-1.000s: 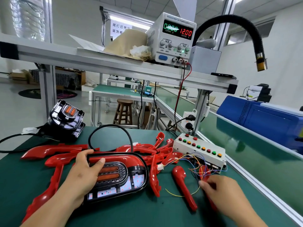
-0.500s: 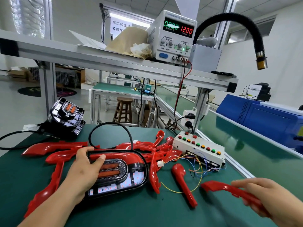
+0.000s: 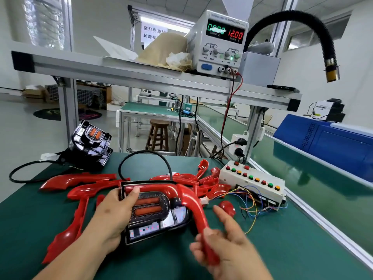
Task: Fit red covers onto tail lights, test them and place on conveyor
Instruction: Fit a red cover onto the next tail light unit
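The left hand [image 3: 113,217] is gripping the tail light [image 3: 149,211] in the middle of the frame. The right hand [image 3: 228,249] is gripping the low end of a red cover [image 3: 191,201], laying it over the light. It looks not clicked in yet. Testing and the conveyor [image 3: 323,188] on the right are left. The cover is shiny, smooth, bendy-shaped plastic.

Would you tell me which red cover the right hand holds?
The red cover slanting across the tail light's right end; the right hand grips its lower end, no hand grips the others.
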A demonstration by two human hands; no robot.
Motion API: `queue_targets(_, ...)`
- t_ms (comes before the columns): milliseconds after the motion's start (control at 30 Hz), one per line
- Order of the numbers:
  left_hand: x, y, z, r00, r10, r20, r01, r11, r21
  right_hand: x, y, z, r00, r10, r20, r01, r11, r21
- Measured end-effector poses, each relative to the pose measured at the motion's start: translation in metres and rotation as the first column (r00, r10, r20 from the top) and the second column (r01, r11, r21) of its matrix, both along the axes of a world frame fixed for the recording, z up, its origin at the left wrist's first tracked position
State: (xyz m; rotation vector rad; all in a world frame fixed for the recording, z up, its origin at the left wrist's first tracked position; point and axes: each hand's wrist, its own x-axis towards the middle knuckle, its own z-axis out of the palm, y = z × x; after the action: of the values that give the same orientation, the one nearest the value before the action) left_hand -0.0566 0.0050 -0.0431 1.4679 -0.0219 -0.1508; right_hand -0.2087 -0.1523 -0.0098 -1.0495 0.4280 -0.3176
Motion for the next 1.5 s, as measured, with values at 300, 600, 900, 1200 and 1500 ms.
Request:
queue_targets(300,-0.014,-0.014,0.01,0.989,0.148,-0.017,-0.143,0.907,-0.396,0.049,0.07,-0.016,0.999,0.005,-0.042,0.006,0.965,0.264)
queue_targets(600,-0.008,-0.007,0.003,0.995,0.084,0.051,-0.05,0.882,-0.469,0.074,0.038,-0.005,0.91,0.238,-0.341,-0.378,0.813,-0.442)
queue_targets(900,-0.007,-0.007,0.001,0.999,-0.034,-0.029,0.011,0.822,-0.569,0.1,-0.027,0.014,0.992,0.015,-0.124,-0.112,0.543,-0.832)
queue_targets(1200,-0.005,-0.014,-0.004,0.997,-0.064,-0.036,0.04,0.885,-0.464,0.114,-0.037,-0.03,0.991,0.126,0.046,-0.026,0.513,-0.858)
queue_targets(1500,0.001,-0.005,0.003,0.994,-0.099,-0.037,0.07,0.878,-0.474,0.109,-0.044,-0.036,0.967,0.224,0.125,-0.062,0.678,-0.732)
